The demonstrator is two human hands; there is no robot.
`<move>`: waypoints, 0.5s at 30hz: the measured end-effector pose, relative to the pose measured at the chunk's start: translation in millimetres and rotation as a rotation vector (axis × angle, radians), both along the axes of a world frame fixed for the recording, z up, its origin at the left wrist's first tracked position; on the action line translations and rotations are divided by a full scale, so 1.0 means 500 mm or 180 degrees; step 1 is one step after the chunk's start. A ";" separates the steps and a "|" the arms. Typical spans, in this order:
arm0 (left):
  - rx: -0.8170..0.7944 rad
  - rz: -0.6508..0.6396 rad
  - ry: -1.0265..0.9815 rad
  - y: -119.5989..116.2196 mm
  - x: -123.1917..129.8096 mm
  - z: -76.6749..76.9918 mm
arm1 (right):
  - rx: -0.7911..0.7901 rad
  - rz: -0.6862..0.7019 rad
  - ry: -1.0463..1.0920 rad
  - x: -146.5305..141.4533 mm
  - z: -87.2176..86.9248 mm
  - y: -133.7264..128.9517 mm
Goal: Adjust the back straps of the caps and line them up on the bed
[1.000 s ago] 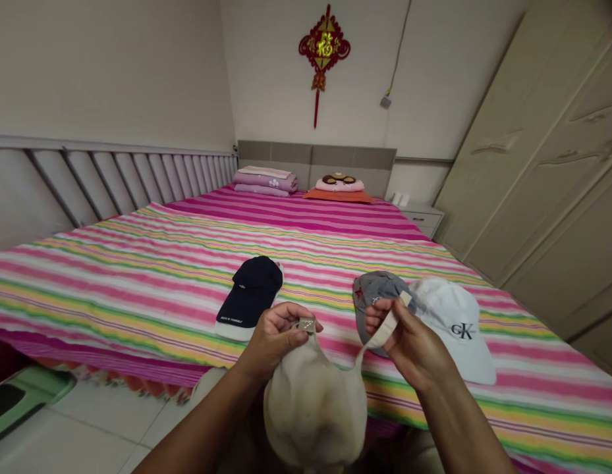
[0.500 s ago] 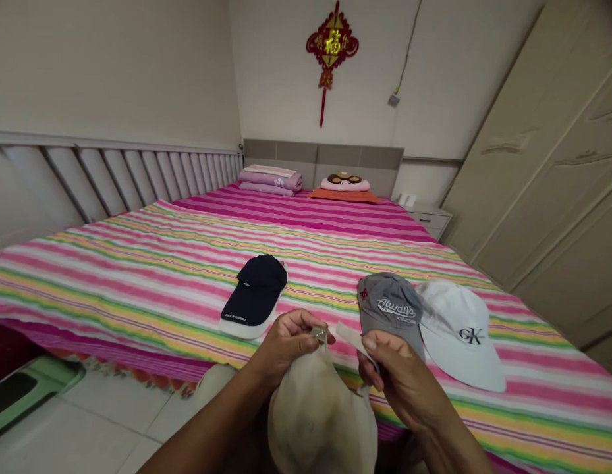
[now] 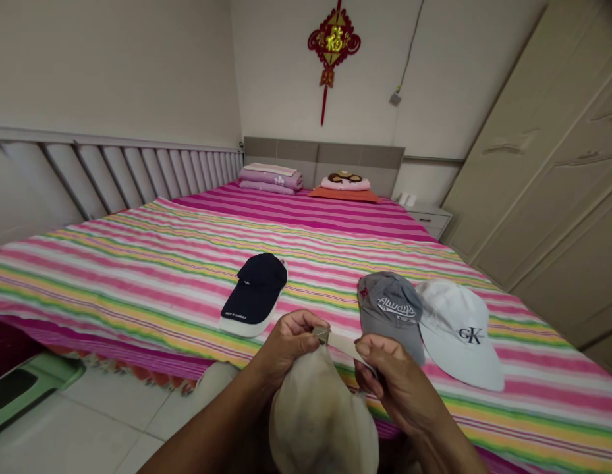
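Note:
A cream cap [image 3: 325, 421] with greyish stains is held low in front of me, its back strap side up. My left hand [image 3: 298, 336] is closed, pinching the metal buckle [image 3: 321, 334] at one side of the cap's opening. In my right hand [image 3: 387, 365], also closed, thumb and fingers grip the pale strap [image 3: 344, 347]. The strap's free end meets the buckle; whether it has passed inside I cannot tell. Just beyond my right hand lies a grey cap [image 3: 392, 309] with white lettering, touching a white cap [image 3: 458, 329].
A navy cap [image 3: 259, 289] with a white brim edge lies on the striped bedspread [image 3: 152, 263]. Folded purple bedding [image 3: 271, 179] and a pink pillow stack [image 3: 344, 187] sit by the headboard. A green stool [image 3: 43, 382] stands at lower left, a wardrobe [image 3: 543, 171] at right.
My right hand has brought the strap's end leftward, closing the gap to the buckle. My left hand stays at the buckle, and the caps on the bed have not moved.

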State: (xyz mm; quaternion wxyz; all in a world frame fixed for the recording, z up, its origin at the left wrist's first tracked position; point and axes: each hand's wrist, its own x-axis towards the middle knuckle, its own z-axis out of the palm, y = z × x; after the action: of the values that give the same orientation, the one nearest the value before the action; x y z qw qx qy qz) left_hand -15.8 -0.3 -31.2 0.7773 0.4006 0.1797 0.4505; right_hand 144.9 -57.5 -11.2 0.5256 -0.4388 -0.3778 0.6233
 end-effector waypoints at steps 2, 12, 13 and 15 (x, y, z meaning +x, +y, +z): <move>0.0029 0.0000 0.0040 0.000 0.001 0.001 | -0.0003 0.0007 -0.0016 -0.002 -0.003 0.001; 0.0145 0.0045 0.0244 -0.003 0.003 0.006 | 0.0200 0.0159 -0.0508 0.001 -0.004 0.002; 0.0145 0.0034 0.0254 -0.004 0.003 0.007 | 0.0245 0.0186 -0.0611 0.000 -0.002 0.002; 0.0159 0.0024 0.0271 -0.005 0.004 0.008 | 0.0277 0.0178 -0.0725 -0.004 0.003 0.002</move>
State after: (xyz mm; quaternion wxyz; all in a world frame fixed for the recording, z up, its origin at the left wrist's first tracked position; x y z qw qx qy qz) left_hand -13.8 -3.0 -27.1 0.7571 0.4380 0.2028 0.4403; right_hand 143.0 -56.3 -9.9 0.4802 -0.4728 -0.4738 0.5669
